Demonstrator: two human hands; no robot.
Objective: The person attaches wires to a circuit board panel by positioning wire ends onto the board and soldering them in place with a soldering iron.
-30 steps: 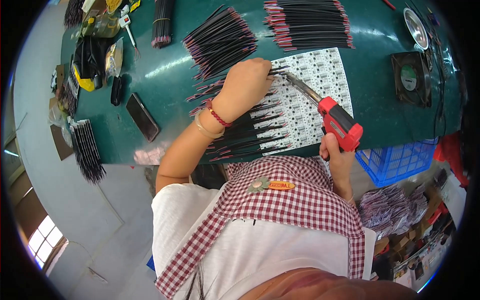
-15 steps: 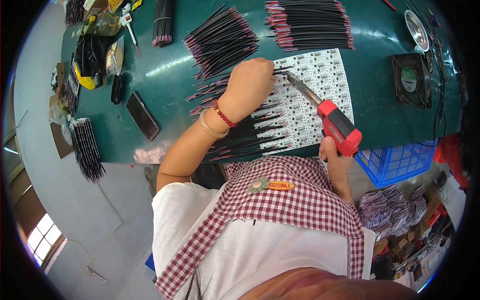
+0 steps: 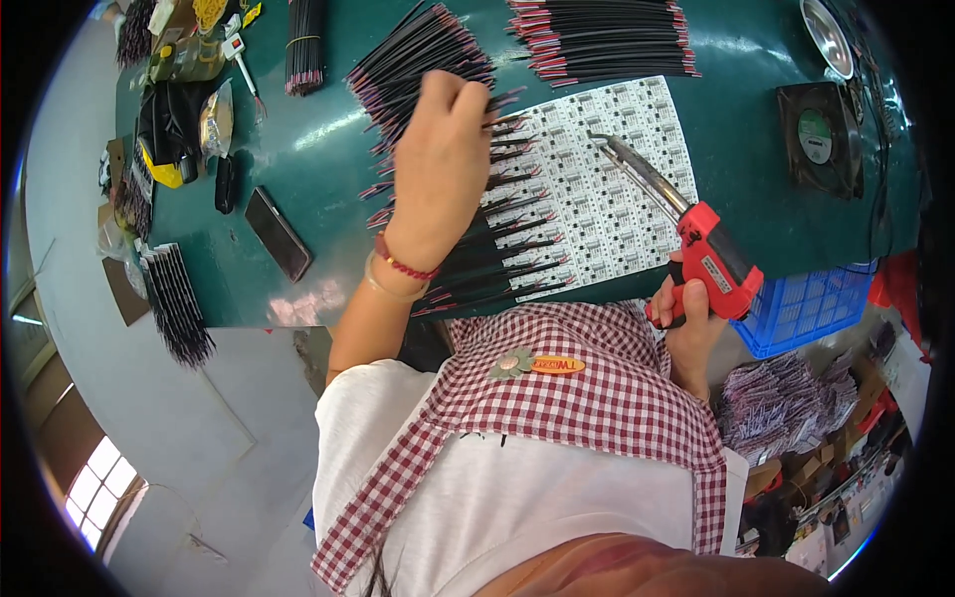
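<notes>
So the left side of this white sheet of circuit boards (image 3: 622, 199) looks pretty much done to me: black wires (image 3: 487, 254) fan out along that edge in clumps, tips lying over the first pads, from the near corner up to about the far one. Can't tell from here which ends are actually fixed and which just lie there. The middle and right columns have no wires on them, so I'd guess a good part of the sheet is left, unless only that edge gets wired. Plenty of stock around too: a loose wire pile (image 3: 418, 60) beyond the sheet's far left corner, plus a neater wire stack (image 3: 607, 40) past its far edge. The left hand (image 3: 443, 164) is over the near side of the loose pile, fingers curled in, but they're blurry and I honestly can't tell if they're pinching a wire. The right hand (image 3: 691, 333) is wrapped round the handle of a red and black soldering gun (image 3: 716, 264), its bent metal tip over the bare part of the sheet; contact is unclear. Texture-wise: thin, straight, dark-sleeved wires with reddish and pale ends, a flat board sheet with a tiny repeating print, and a glossy green tabletop (image 3: 741, 119) throwing back glare.
</notes>
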